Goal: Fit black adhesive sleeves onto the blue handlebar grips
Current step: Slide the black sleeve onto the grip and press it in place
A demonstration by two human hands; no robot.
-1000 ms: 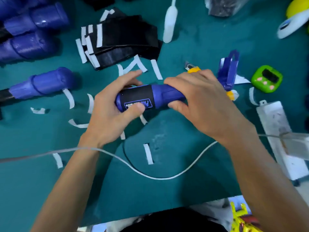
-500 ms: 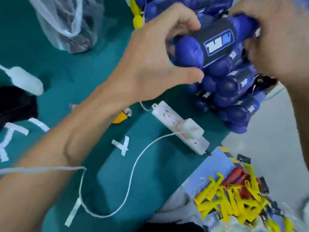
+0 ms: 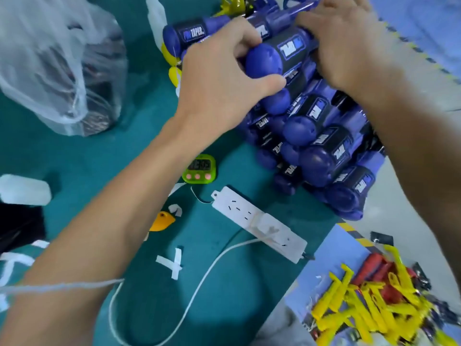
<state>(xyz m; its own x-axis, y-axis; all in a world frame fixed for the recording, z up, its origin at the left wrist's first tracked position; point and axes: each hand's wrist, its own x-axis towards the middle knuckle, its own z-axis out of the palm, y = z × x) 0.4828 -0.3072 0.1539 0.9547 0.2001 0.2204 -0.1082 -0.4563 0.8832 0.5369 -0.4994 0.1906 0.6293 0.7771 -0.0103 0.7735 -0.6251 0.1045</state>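
A blue handlebar grip (image 3: 269, 59) wrapped in a black sleeve with a white and blue logo lies on top of a stack of sleeved blue grips (image 3: 324, 151) at the table's right edge. My left hand (image 3: 219, 78) grips its rounded blue end, thumb underneath. My right hand (image 3: 349, 48) holds its far end, which the fingers hide. Black sleeve sheets (image 3: 17, 228) with white backing strips show at the far left edge.
A white power strip (image 3: 259, 223) and its cable cross the green mat (image 3: 74, 158). A green timer (image 3: 199, 168), an orange cutter (image 3: 162, 222), white paper scraps (image 3: 172, 265), a mesh bag (image 3: 62, 71) and yellow clips (image 3: 361, 303) lie around.
The sleeved grip went from the mat's middle to the top of the stack at the right, held in both hands. My view swung right with it.
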